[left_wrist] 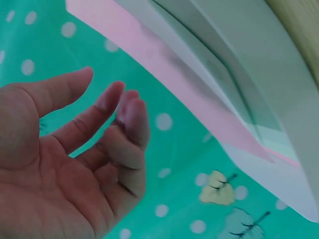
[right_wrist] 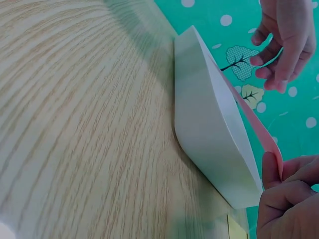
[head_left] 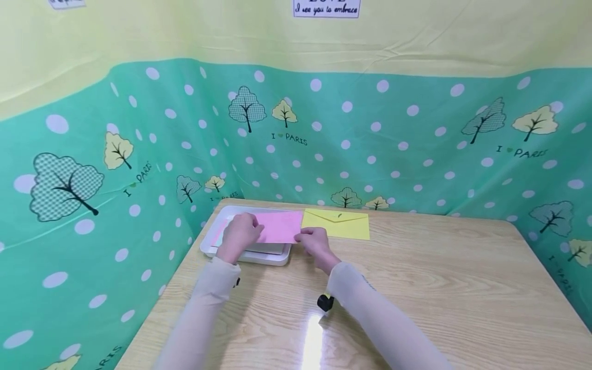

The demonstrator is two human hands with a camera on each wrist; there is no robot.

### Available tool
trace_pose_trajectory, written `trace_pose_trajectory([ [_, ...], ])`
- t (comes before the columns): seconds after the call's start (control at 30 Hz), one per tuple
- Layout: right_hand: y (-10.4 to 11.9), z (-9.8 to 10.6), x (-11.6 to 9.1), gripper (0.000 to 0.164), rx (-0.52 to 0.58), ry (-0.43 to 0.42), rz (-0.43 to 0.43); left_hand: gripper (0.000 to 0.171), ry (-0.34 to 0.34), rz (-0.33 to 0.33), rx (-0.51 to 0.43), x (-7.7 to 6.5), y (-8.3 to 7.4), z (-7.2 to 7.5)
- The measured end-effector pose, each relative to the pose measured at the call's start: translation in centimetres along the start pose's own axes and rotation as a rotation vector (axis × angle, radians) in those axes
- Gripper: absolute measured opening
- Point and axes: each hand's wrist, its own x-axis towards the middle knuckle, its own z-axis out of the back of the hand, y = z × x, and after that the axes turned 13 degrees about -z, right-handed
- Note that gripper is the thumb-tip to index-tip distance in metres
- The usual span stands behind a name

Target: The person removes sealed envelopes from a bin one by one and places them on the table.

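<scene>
A pink envelope, its flap not showing, lies slanted over the white tray. My right hand pinches its right corner between thumb and fingers, plainly so in the right wrist view, where the envelope appears edge-on above the tray wall. My left hand hovers over the tray's left part, fingers loosely bent and apart from the paper. Nothing is in that palm. Below the envelope, other flat paper pieces lie in the tray, mostly covered.
A yellow envelope, flap side up, lies right of the tray on the wooden table. Patterned green cloth hangs behind and at both sides. A small black object shows by the right sleeve.
</scene>
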Motion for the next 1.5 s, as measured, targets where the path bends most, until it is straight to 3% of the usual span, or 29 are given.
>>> trace_pose_trajectory([
  [0.27, -0.6, 1.4, -0.1, 0.033, 0.012, 0.009, -0.006, 0.02, 0.015, -0.063, 0.013, -1.4, -3.3, -1.8],
  [0.47, -1.1, 2.4, -0.1, 0.034, 0.02, -0.012, -0.014, 0.019, 0.036, -0.102, 0.026, -2.4, -4.7, -3.4],
  [0.67, -1.3, 3.2, -0.1, 0.036, 0.012, -0.018, -0.024, 0.016, 0.049, -0.103, -0.018, -3.0, -4.9, -4.8],
  [0.93, -1.9, 4.3, -0.2, 0.038, 0.024, -0.025, -0.027, 0.012, 0.051, -0.019, -0.12, -3.3, -4.4, -5.7],
  [1.17, -2.2, 5.0, -0.6, 0.04, 0.03, -0.029, -0.021, 0.013, 0.138, -0.004, -0.115, -3.4, -4.3, -6.1],
  [1.5, -2.5, 6.7, -1.3, 0.04, 0.04, -0.054, -0.01, 0.011, 0.12, -0.022, -0.088, -3.2, -4.7, -6.7],
])
